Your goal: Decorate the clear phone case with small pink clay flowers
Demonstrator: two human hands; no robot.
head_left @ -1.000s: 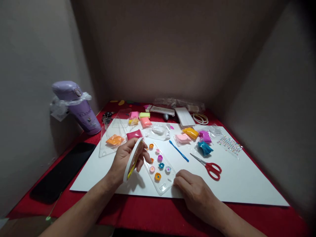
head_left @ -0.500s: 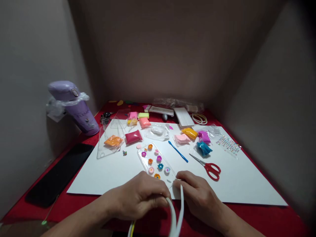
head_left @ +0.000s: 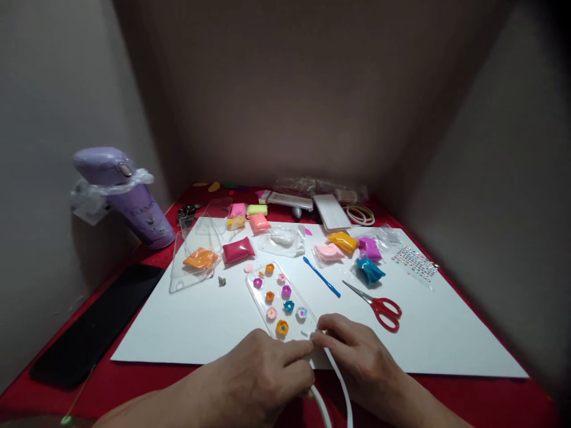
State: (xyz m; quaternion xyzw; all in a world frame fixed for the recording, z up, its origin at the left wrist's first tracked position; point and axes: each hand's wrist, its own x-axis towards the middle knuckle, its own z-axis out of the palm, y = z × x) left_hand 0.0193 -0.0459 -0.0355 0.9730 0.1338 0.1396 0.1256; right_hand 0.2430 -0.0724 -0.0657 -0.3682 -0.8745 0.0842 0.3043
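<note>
A clear phone case [head_left: 267,320] lies on the white board, dotted with several small clay flowers in orange, pink, purple, teal and pale blue. My left hand [head_left: 272,377] is closed at its near end, with the forefinger stretched toward the case's lower corner and a white cord [head_left: 322,407] coming out below the fingers. My right hand [head_left: 361,353] pinches at the same corner. From its fingertips another length of white cord [head_left: 341,380] hangs down. The fingers hide where the cord meets the case. A small pale piece [head_left: 304,333] lies by the corner.
Right of the case are a blue modelling tool [head_left: 322,277], red-handled scissors [head_left: 386,310] and a gem sticker sheet [head_left: 416,263]. Clay packets [head_left: 238,250] and spare clear cases [head_left: 176,279] sit behind and left. A purple tumbler [head_left: 140,214] and black phone [head_left: 96,324] flank the board.
My left hand has moved down and its forefinger now reaches to the case's corner. The hanging cord has swung right. The view has shifted slightly.
</note>
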